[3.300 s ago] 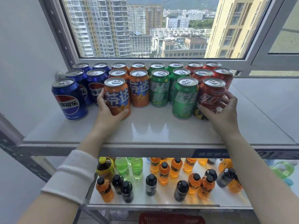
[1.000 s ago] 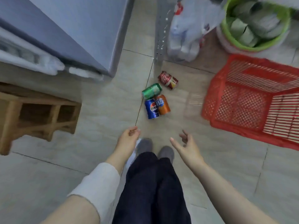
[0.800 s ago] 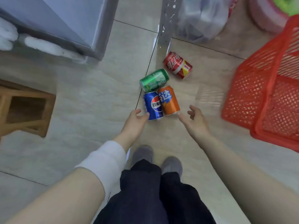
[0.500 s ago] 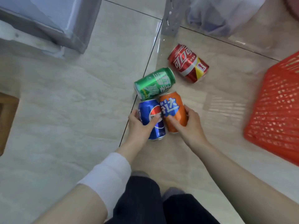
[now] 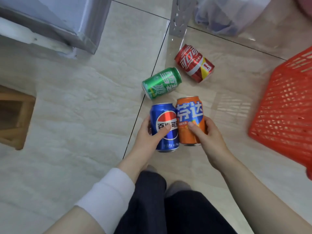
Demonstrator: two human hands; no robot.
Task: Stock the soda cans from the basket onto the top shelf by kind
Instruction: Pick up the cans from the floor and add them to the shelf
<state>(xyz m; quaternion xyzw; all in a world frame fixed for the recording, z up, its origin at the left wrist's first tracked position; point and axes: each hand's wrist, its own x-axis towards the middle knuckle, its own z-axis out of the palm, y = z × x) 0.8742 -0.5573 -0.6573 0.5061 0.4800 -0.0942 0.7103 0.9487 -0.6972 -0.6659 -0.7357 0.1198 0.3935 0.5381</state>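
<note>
Left hand: my left hand [image 5: 148,134] is wrapped around the blue can [image 5: 164,127], thumb across the label and fingers behind.
Right hand: my right hand [image 5: 207,134] is closed on the orange can [image 5: 190,120], thumb on the front.
Held cans: the two touch side by side between my hands; I cannot tell whether they are clear of the floor [image 5: 84,115] or resting on it.
Green can: on its side on the floor just beyond my left hand, close to the blue can's top.
Green can point: green can [image 5: 162,83].
Red can: the red can [image 5: 194,63] lies on its side further out, beyond my right hand, apart from the green one.
Basket: the red basket [image 5: 283,112] sits out to the side of my right hand, tipped; the part I see holds no cans.
Done: none of it shows here, since the top shelf is out of view.
Left: I judge four cans remain, two in hand and two on the floor, each to go with its own kind.
Hidden: the basket's far side is cut off, so more cans may be there.
Hard to read: only a metal upright [image 5: 179,17] of what may be the shelf frame shows.
</note>
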